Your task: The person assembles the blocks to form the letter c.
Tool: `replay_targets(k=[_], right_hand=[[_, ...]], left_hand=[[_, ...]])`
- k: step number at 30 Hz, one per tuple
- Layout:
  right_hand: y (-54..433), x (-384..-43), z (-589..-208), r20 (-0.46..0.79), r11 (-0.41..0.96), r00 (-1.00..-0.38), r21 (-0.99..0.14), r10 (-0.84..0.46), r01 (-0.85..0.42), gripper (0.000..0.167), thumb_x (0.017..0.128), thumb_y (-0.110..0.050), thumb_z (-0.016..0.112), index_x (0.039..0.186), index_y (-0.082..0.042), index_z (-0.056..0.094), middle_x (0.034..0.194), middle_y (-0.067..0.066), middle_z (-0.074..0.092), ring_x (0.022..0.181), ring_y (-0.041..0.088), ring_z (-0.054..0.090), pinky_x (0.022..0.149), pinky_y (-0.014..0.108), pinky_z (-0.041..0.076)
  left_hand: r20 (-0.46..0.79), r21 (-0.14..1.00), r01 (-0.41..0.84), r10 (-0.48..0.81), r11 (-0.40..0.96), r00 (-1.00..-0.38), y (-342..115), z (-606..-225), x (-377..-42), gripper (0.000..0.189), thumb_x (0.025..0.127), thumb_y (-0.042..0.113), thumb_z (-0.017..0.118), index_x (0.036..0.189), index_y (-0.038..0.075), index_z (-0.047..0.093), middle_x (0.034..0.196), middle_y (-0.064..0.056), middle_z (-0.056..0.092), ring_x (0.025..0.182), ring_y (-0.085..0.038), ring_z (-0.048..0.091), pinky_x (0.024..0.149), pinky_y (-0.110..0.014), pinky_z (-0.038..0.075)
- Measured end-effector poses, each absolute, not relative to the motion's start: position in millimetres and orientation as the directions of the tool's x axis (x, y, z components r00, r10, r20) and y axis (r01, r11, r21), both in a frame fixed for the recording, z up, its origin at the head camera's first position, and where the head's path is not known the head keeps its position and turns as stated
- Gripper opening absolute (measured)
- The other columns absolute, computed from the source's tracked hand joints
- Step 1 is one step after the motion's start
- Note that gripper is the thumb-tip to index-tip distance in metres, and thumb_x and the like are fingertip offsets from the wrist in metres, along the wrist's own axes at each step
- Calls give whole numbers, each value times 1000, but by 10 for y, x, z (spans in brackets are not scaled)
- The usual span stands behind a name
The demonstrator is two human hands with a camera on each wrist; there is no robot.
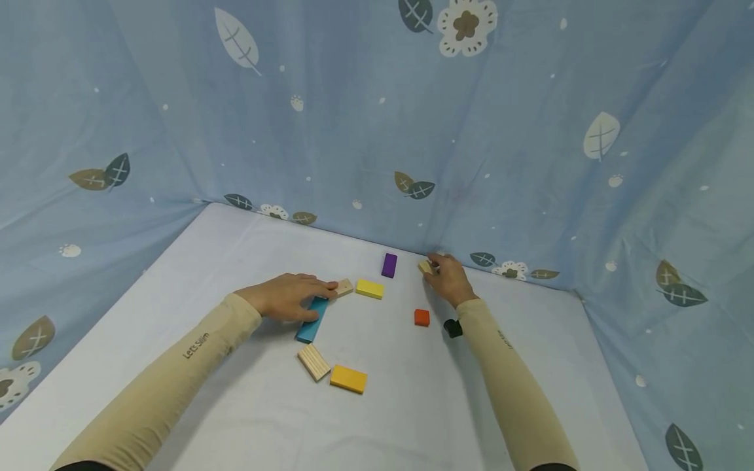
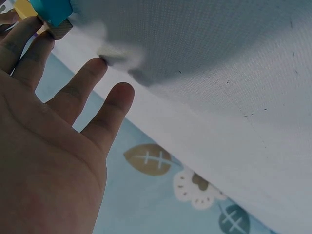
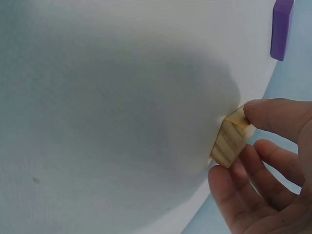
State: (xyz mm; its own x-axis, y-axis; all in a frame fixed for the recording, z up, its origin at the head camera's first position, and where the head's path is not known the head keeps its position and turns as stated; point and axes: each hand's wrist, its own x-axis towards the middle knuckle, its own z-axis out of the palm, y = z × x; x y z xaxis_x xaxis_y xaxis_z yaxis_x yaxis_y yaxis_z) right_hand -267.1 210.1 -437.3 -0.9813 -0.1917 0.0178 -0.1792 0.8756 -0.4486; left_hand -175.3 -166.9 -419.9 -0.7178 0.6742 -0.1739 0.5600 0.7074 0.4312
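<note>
Hands well apart over white cloth-covered tabletop (image 1: 400, 425). Pinches small pale wooden block w/ striped grain (image 3: 229, 144) btwn thumb & fingers of R hand (image 1: 449, 278), up by far edge of tabletop, close to light-blue curtain w/ leaf & flower print (image 1: 353, 118). Reaches in from other side w/ L hand (image 1: 291, 297), fingers mostly straight & spread, not wrapped round anything. Touches long flat teal block (image 1: 312, 324) w/ thumb side, & left end of pale wooden block w/ small dark dots (image 1: 344, 288) w/ fingertips. Can't tell contact btwn those two, join hidden by hand. Just right of dotted one, flat bright-yellow rectangular block (image 1: 370, 289). Farther back, nr far edge & btwn yellow block and R hand, purple rectangular block (image 1: 389, 265). Just below nr end of teal, grooved-looking pale wooden rectangular block (image 1: 314, 362), set at a slant; right beside it, orange-yellow rectangular block (image 1: 349, 379). Toward R arm, small red-orange block (image 1: 421, 318), then small black block (image 1: 453, 328) next to beige sleeve (image 1: 509, 373), exact shape unclear
</note>
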Motion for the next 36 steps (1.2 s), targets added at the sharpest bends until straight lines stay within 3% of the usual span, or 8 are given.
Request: replay_targets(k=[7, 16, 36], right_hand=[[2127, -2688, -4395, 46, 872, -980, -449, -196, -195, 48, 92, -12, 73, 137, 0, 61, 123, 20, 63, 106, 30, 63, 90, 41, 57], [2079, -2600, -4242, 84, 828, -984, -532, -155, -176, 47, 93, -13, 73, 137, -3, 61, 127, 15, 58, 108, 30, 59, 92, 41, 57], [1910, -2268, -3990, 281, 767, -912, -499, -298, -404, 46, 91, -11, 75, 134, -4, 64, 118, 15, 62, 103, 25, 64, 86, 38, 58]], left_hand=[[-176, 439, 555, 673, 707, -718, -1673, -4203, -1756, 53, 98, 28, 64, 149, 15, 53, 162, 0, 36, 146, -43, 33, 118, -60, 26], [-168, 439, 562, 679, 701, -715, -1681, -4202, -1754, 53, 98, 27, 64, 149, 15, 54, 162, -1, 37, 145, -43, 34, 118, -60, 27], [-170, 432, 567, 681, 701, -713, -1676, -4184, -1750, 53, 98, 28, 65, 149, 15, 54, 162, -1, 36, 145, -44, 33, 118, -60, 26]])
